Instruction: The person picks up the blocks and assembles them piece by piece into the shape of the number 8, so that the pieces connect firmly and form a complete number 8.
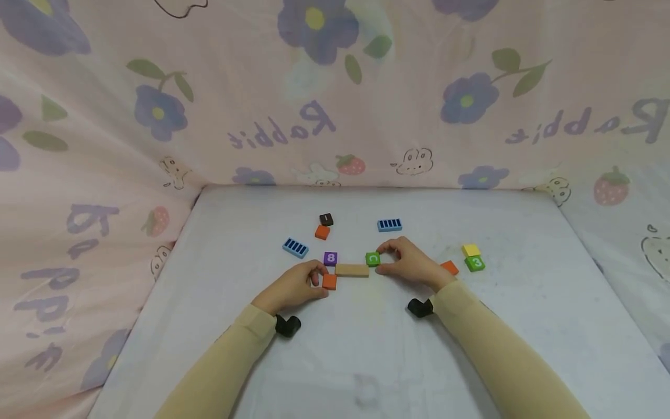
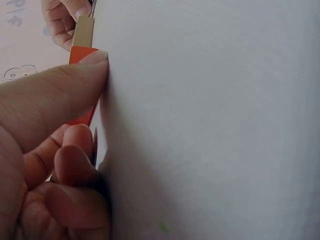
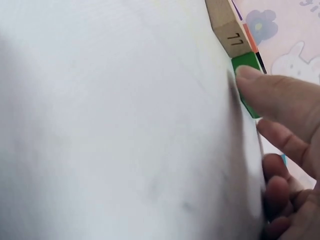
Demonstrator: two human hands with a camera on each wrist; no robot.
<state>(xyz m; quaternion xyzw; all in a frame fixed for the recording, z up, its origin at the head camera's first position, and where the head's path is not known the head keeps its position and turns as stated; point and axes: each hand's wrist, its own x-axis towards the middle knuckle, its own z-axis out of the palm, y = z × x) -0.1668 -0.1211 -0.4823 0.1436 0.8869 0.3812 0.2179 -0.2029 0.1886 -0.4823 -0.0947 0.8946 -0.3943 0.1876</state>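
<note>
Well short of the far edge of the tabletop (image 1: 345,334), a left hand (image 1: 297,285) pinches an orange block (image 1: 329,282), a right hand (image 1: 413,263) a green block (image 1: 373,259), fingers curled, beside a wooden plank (image 1: 352,270).

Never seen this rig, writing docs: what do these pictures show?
No robot: a person works bare-handed. The wide picture is from the head, looking forward and down; the close ones are from each wrist. The left hand pinches an orange block, the right hand a green block; a wooden strip lies between them. Nearby on the white surface lie a purple block marked 8, two blue striped pieces, a dark block, a yellow block, a second green block and two more orange blocks.
</note>
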